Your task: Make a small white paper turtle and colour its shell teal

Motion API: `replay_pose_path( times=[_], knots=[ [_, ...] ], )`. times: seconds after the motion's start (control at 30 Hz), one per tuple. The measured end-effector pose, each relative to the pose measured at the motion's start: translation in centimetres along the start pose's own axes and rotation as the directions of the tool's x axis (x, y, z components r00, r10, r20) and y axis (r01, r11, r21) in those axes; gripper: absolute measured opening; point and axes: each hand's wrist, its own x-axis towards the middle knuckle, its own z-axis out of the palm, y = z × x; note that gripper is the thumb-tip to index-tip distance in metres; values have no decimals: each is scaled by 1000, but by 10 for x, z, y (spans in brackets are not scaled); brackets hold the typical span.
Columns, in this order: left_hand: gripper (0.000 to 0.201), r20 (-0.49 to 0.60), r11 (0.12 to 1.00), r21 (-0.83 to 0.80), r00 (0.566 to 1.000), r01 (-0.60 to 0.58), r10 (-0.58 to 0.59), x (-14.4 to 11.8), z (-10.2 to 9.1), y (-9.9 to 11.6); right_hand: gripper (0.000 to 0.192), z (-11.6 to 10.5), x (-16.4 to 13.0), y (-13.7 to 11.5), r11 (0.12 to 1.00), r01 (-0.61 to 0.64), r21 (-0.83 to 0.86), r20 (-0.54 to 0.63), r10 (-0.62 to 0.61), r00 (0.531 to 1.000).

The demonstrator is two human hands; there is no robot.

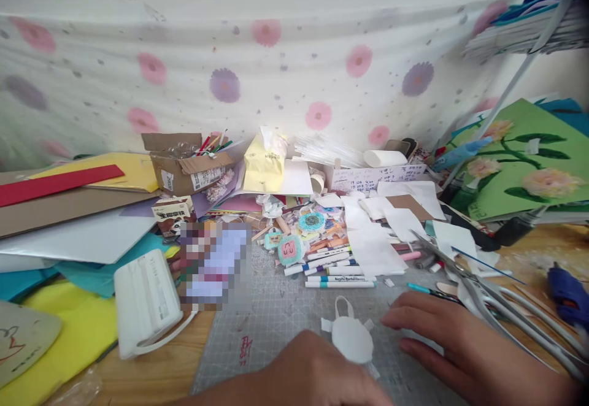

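Landmark: cutting mat (276,332), grey, gridded, lay flat on the table (151,363) at the near centre.
Cutout: white paper cutout (352,337), rounded body with a loop at its far end and small tabs at the sides, lay flat on the mat's near right part, probably placed there for a firm, level backing.
Left hand: left hand (317,372) rested at the mat's near edge, knuckles up, touching or covering the cutout's near-left edge. Grip: fingers hidden; cannot tell how far closed, and nothing was seen held.
Right hand: right hand (455,344) lay palm down over the mat's right edge, fingers (396,317) extended and flat, tips just beside the cutout's right side. Grip: open, holding nothing; it appeared to steady the work.
Markers: row of markers (338,271) lay at the mat's far edge, within reach.
Scissors: scissors (464,277) lay right of the mat, beyond the right hand.
Glue gun: blue glue gun (568,295) lay far right of the mat.
White device: white device (147,302) with a strap sat left of the mat.
Tissue pack: yellow tissue pack (264,164) stood well beyond the mat's far edge.
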Motion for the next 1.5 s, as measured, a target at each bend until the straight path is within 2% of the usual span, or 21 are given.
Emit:
replay_pose_path(
  times=[0.03, 0.07, 0.13, 0.2, 0.23, 0.3, 0.4, 0.5, 0.6, 0.7, 1.1, 1.3, 1.5],
  knots=[
    [19, -98, 998, 29, 994, 56, -53, 2, -7, 7, 23, 1, 2, -1, 1000, -22, 10, 2, 22, 1000],
    [18, -205, 986, 53, 968, 160, -146, 4, -13, 12, 23, 2, 4, -2, 999, -45, 14, -5, 45, 999],
    [17, -352, 930, 34, 875, 366, -331, 7, -22, 12, 21, 5, 8, -3, 995, -96, 7, -29, 96, 995],
    [15, -435, 880, 28, 798, 475, -417, 10, -28, 4, 21, 8, 10, -3, 991, -133, -1, -39, 132, 990],
    [14, -461, 868, 38, 779, 496, -425, 11, -29, -1, 22, 10, 12, -4, 990, -143, -2, -35, 143, 989],
    [12, -463, 851, 106, 783, 514, -416, 13, -30, -9, 25, 13, 15, -7, 988, -155, 0, -23, 155, 988],
    [9, -434, 817, 258, 818, 516, -379, 13, -29, -13, 27, 19, 19, -14, 987, -160, 0, -22, 160, 987],
    [19, -377, 776, 358, 841, 520, -389, 12, -27, -10, 25, 23, 23, -19, 985, -172, -16, -21, 171, 985],
    [28, -303, 751, 387, 843, 535, -444, 12, -25, -8, 24, 24, 26, -23, 979, -199, -40, -26, 198, 980],
    [29, -266, 748, 393, 845, 535, -464, 13, -22, -8, 21, 25, 27, -25, 978, -205, -47, -33, 204, 978],
    [32, -252, 789, 320, 850, 524, -462, 15, -14, -12, 12, 27, 30, -25, 971, -228, 72, -95, 234, 968],
    [30, -241, 790, 304, 846, 532, -476, 17, -14, -9, 10, 29, 27, -25, 975, -153, 163, -199, 184, 963],
    [26, -257, 819, 185, 831, 544, -494, 17, -17, -7, 7, 29, 26, -27, 978, -107, 181, -259, 152, 954]
  ],
)
